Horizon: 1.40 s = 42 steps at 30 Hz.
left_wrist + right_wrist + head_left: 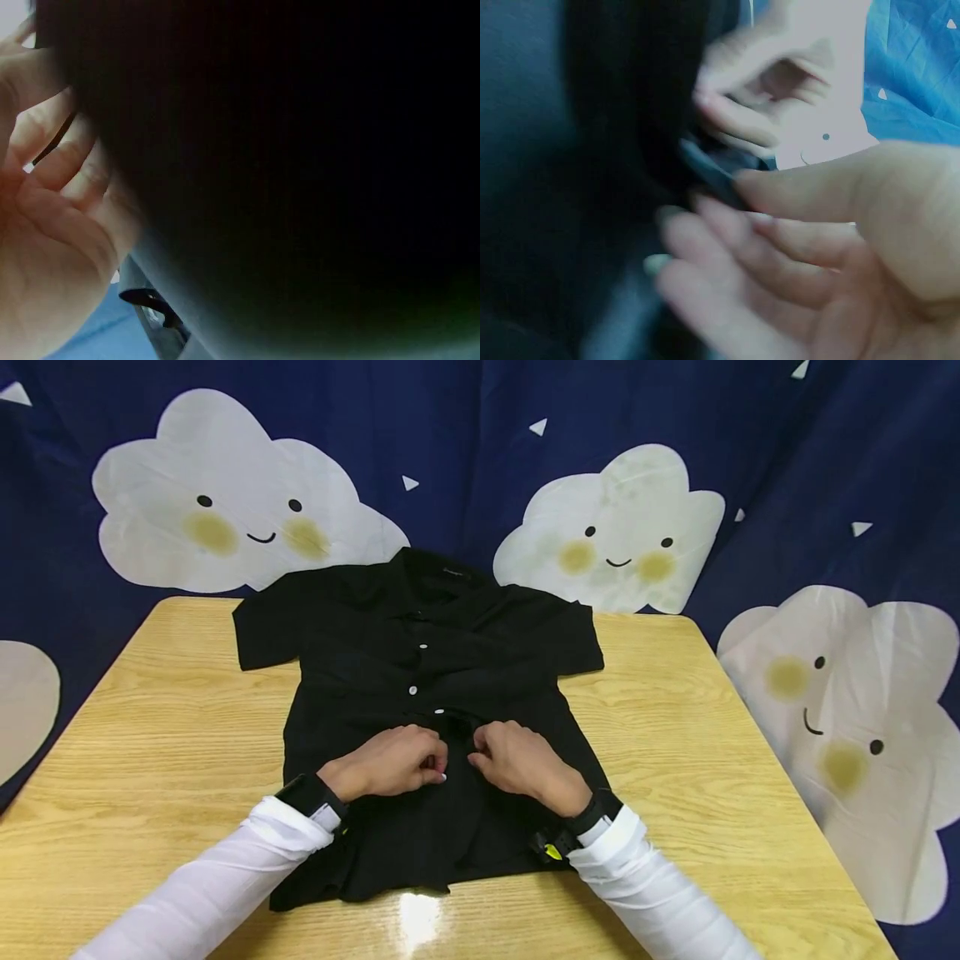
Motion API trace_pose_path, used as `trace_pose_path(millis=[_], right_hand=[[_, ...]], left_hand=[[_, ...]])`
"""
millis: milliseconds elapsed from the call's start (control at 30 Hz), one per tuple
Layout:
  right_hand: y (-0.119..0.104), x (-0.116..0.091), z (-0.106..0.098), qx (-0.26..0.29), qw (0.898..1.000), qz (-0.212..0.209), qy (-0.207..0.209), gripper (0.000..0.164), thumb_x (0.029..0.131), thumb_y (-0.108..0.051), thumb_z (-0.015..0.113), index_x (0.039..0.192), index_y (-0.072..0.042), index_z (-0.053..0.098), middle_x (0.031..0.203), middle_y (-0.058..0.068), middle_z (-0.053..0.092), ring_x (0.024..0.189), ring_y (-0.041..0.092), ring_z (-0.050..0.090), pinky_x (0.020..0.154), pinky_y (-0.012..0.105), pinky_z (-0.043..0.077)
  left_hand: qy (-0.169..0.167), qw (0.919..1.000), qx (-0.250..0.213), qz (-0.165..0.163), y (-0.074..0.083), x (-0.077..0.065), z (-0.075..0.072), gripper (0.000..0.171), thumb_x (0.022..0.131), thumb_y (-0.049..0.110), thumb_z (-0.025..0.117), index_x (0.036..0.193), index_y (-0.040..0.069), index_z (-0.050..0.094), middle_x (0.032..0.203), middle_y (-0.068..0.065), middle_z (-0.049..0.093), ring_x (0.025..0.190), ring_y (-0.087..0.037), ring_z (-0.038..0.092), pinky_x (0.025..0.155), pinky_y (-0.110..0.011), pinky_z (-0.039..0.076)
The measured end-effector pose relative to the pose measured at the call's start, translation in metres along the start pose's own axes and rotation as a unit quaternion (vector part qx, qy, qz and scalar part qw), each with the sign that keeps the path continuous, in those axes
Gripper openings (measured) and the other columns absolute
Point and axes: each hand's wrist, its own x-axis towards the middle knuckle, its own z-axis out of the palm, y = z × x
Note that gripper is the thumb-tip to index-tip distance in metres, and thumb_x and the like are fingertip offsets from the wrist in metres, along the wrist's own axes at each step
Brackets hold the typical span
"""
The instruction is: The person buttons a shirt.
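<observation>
A black short-sleeved shirt (pixel 360 668) lies front up, its collar at the far side and small white buttons (pixel 412 691) down the middle. Over its lower front, my left hand (pixel 393 760) pinches the front edge with curled fingers. A small white spot shows by its thumb; whether it is a button or a nail I cannot tell. Just to the right, my right hand (pixel 525 764) pinches the opposite front edge, and the right wrist view shows dark fabric (pixel 712 176) between thumb and fingers. Black cloth hides most of the left wrist view, leaving the left palm (pixel 52 247) visible.
The shirt lies on a light wooden table (pixel 675 735). Behind the table hangs a dark blue curtain (pixel 450 435) with smiling white clouds (pixel 240 460). Both wrists carry black straps (pixel 311 797), with white sleeves (pixel 225 877) below them.
</observation>
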Motion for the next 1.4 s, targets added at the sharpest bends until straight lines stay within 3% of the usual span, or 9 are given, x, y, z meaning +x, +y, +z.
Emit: trace_pose_path(millis=[167,300,400,633,833,1000,1167,1400], right_hand=[[-0.002,0.004,0.008,0.028,0.995,-0.025,0.090,0.014,0.089,-0.021,0.067,0.076,-0.018,0.063,0.062,-0.007,0.049,0.054,0.009,0.047,0.047,0.026,0.038],[-0.006,0.008,0.012,0.030,0.990,-0.041,0.135,0.006,0.089,-0.018,0.067,0.083,-0.016,0.068,0.069,-0.008,0.055,0.061,0.008,0.051,0.053,0.027,0.042],[-0.008,0.009,0.016,0.024,0.987,-0.054,0.146,0.005,0.090,-0.016,0.067,0.087,-0.014,0.070,0.077,-0.005,0.060,0.067,0.010,0.055,0.059,0.029,0.046],[-0.011,0.007,0.019,0.007,0.982,-0.092,0.164,0.008,0.091,-0.012,0.065,0.094,-0.009,0.072,0.088,0.000,0.064,0.078,0.013,0.062,0.068,0.030,0.051],[-0.011,0.005,0.021,-0.003,0.979,-0.098,0.178,0.010,0.090,-0.012,0.064,0.095,-0.007,0.072,0.087,0.000,0.063,0.075,0.013,0.061,0.067,0.030,0.051],[-0.013,0.005,0.020,0.010,0.981,-0.086,0.172,0.017,0.090,-0.014,0.063,0.101,-0.004,0.071,0.093,0.003,0.064,0.078,0.014,0.061,0.069,0.030,0.052],[-0.013,0.005,0.017,0.003,0.980,-0.084,0.179,0.015,0.090,-0.017,0.067,0.099,-0.007,0.072,0.093,0.002,0.065,0.079,0.014,0.063,0.068,0.032,0.052],[-0.012,0.009,0.020,-0.041,0.970,-0.106,0.215,0.010,0.090,-0.017,0.068,0.091,-0.008,0.073,0.085,0.001,0.065,0.074,0.015,0.063,0.061,0.033,0.052]], left_hand=[[0.066,0.9934,-0.084,-0.042,-0.002,0.003,-0.005,0.009,0.089,0.018,0.070,0.081,0.018,0.066,0.074,0.013,0.059,0.063,-0.003,0.052,0.058,-0.025,0.044],[0.106,0.9775,-0.158,-0.092,-0.003,0.003,-0.005,0.007,0.089,0.017,0.070,0.082,0.017,0.069,0.075,0.011,0.064,0.065,-0.004,0.056,0.061,-0.026,0.047],[0.128,0.9677,-0.183,-0.117,-0.004,0.002,-0.003,0.007,0.087,0.016,0.071,0.080,0.015,0.070,0.073,0.010,0.064,0.065,-0.006,0.057,0.061,-0.027,0.047],[0.138,0.9616,-0.200,-0.128,-0.002,0.003,0.000,0.008,0.086,0.014,0.072,0.078,0.013,0.071,0.071,0.008,0.064,0.063,-0.007,0.058,0.059,-0.027,0.047],[0.144,0.9423,-0.257,-0.160,-0.001,0.002,0.002,0.008,0.087,0.012,0.070,0.080,0.010,0.071,0.071,0.004,0.065,0.063,-0.011,0.059,0.058,-0.027,0.048],[0.164,0.9303,-0.286,-0.161,0.001,0.001,0.003,0.006,0.088,0.011,0.070,0.084,0.007,0.071,0.073,0.001,0.067,0.063,-0.012,0.061,0.058,-0.027,0.049],[0.183,0.9277,-0.283,-0.162,0.002,0.002,0.000,0.006,0.087,0.011,0.070,0.084,0.007,0.072,0.075,0.001,0.068,0.062,-0.011,0.062,0.057,-0.027,0.049],[0.190,0.9267,-0.277,-0.169,0.002,0.004,0.001,0.007,0.088,0.008,0.068,0.084,0.004,0.071,0.073,-0.001,0.067,0.063,-0.011,0.061,0.060,-0.027,0.051]])
